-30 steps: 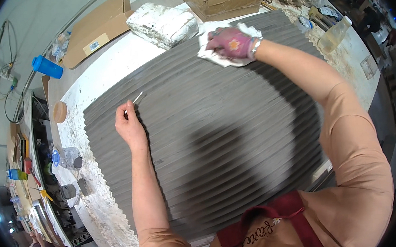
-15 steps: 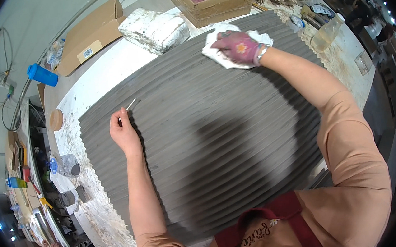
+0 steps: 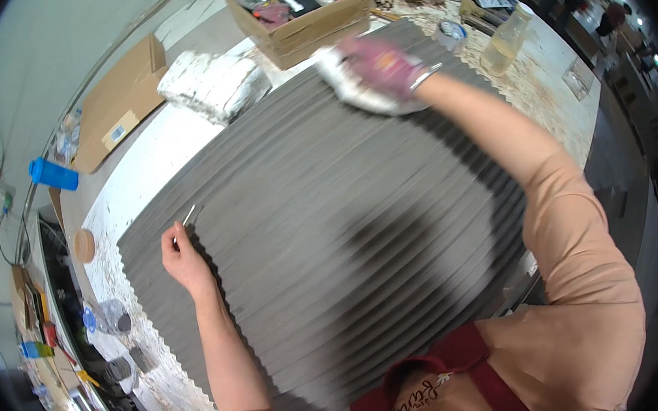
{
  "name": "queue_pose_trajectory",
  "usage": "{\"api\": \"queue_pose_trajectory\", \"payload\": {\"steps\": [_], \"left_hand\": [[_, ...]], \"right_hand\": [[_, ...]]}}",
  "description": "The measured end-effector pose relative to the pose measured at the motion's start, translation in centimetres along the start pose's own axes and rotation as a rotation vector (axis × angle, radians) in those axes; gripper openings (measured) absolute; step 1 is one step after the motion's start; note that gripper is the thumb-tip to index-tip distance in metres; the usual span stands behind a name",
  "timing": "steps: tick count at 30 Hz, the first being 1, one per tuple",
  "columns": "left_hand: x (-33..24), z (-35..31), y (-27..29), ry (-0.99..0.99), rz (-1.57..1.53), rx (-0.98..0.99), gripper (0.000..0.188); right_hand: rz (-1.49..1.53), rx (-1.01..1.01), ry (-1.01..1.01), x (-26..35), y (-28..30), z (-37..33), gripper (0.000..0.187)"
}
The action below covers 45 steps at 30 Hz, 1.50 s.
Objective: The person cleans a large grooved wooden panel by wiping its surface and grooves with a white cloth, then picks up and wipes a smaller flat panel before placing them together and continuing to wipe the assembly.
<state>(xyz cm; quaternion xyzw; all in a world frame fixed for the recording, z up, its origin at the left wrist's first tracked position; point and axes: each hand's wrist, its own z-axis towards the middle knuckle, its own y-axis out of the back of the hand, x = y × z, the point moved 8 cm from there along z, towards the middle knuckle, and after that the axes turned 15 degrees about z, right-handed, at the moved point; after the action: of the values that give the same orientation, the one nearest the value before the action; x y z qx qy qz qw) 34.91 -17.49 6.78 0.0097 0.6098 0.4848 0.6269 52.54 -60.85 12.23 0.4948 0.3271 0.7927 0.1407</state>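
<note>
A wide grey panel [image 3: 281,202] with ridged, wood-like grain and zigzag side edges lies across the table in front of me. At its far right part, my right hand [image 3: 385,67], in a pink-purple glove and smeared by motion, presses a white cloth [image 3: 342,82] onto the surface. The cloth is bunched under the palm and partly hidden by it. Over the panel's left side, my bare left hand [image 3: 185,260] pinches a thin white cotton swab [image 3: 189,214], its tip pointing away from me.
Beyond the panel are a white wrapped bundle [image 3: 214,86], a flattened cardboard piece [image 3: 125,98] and an open cardboard box [image 3: 304,33] of odds and ends. A bottle of yellowish liquid [image 3: 505,44] stands at the right. A blue bottle [image 3: 54,174] and a round wooden piece [image 3: 84,246] are leftward.
The whole view has shifted and tilted slightly. My right hand has swept the cloth along the panel's far edge, its glove now blurred. The left hand still holds the swab.
</note>
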Motion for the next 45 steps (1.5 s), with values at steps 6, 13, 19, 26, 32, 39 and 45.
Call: {"api": "queue_pose_trajectory", "payload": {"steps": [6, 13, 19, 26, 32, 39, 45], "left_hand": [[0.8, 0.2, -0.2, 0.020, -0.023, 0.052, 0.029], [0.2, -0.3, -0.5, 0.042, -0.070, 0.023, 0.028], [-0.1, -0.7, 0.4, 0.046, 0.020, -0.040, 0.024], [-0.6, -0.3, 0.6, 0.011, -0.106, -0.010, 0.026], [7.6, 0.7, 11.1, 0.232, -0.534, -0.164, 0.019], [24.8, -6.4, 30.8, 0.373, -0.142, -0.406, 0.017], [29.8, -8.3, 32.5, 0.541, -0.012, -0.529, 0.023]], "right_hand": [[-0.312, 0.197, 0.036, 1.8, -5.7, -0.4, 0.032], [-0.774, 0.000, -0.518, -11.1, 13.7, -3.9, 0.018], [0.419, -0.343, -0.418, -7.0, 12.0, -7.3, 0.034], [-0.330, -0.096, -0.095, 0.6, -0.4, -12.5, 0.030], [-0.405, -0.099, 0.042, 1.4, -1.0, -12.0, 0.030], [-0.472, -0.126, 0.076, -2.5, -0.5, -13.2, 0.034], [-0.422, -0.081, 0.000, -4.2, -0.2, -13.0, 0.037]]}}
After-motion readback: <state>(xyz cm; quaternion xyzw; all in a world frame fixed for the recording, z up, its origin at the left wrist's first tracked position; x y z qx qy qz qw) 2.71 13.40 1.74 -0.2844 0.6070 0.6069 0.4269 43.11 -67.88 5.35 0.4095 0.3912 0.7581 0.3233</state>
